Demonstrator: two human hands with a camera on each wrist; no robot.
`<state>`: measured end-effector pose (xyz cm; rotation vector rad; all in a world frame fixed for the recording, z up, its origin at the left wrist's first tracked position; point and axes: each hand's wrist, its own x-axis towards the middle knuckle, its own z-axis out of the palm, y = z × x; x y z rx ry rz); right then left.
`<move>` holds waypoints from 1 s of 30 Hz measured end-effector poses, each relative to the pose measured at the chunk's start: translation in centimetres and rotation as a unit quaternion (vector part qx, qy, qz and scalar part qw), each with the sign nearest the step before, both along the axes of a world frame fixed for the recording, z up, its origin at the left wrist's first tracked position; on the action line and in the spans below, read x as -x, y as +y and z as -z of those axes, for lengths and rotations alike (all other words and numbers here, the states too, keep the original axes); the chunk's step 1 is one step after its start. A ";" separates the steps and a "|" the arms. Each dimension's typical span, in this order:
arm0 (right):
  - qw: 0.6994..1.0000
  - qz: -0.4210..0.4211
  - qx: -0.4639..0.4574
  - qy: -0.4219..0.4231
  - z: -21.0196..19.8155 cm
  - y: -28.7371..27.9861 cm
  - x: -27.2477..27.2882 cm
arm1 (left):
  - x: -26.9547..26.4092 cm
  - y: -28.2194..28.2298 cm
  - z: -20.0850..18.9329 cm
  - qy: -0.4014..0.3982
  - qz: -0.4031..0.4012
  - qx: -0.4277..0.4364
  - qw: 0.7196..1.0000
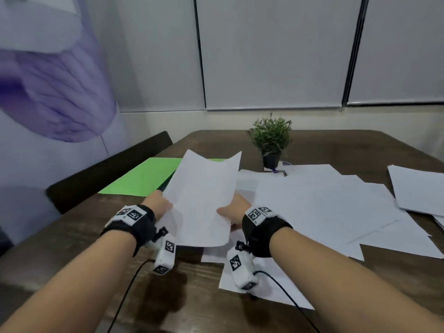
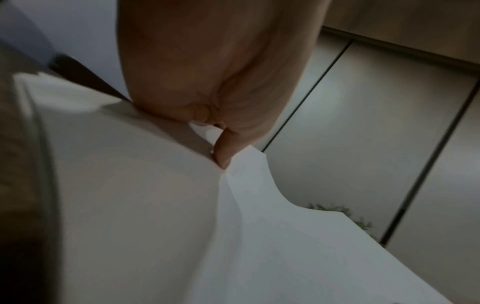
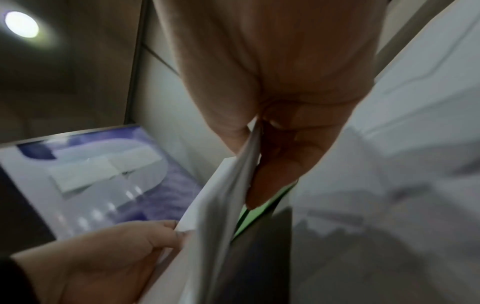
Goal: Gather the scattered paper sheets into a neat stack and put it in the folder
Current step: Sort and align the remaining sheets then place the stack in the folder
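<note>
Both hands hold the lifted sheets (image 1: 201,200) above the table (image 1: 72,248): left hand (image 1: 157,204) pinches the left edge, right hand (image 1: 234,209) pinches the right edge, fingers curled. The sheets sag between them (top edge dips). Tap the lower edge square before adding the scattered sheets (image 1: 324,203). The green folder (image 1: 144,176) lies just beyond, to the left.

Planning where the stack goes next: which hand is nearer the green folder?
Left. The left hand grips the held sheets' left edge, just beside the green folder's near corner. The right hand grips the opposite edge, farther away.
</note>
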<state>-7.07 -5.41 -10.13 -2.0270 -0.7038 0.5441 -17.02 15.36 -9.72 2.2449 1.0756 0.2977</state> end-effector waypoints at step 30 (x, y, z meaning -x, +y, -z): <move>0.983 0.138 0.120 -0.008 -1.3 -6.6 -5.1 | -3.6 -4.1 -2.7 -0.060 0.032 0.094 0.993</move>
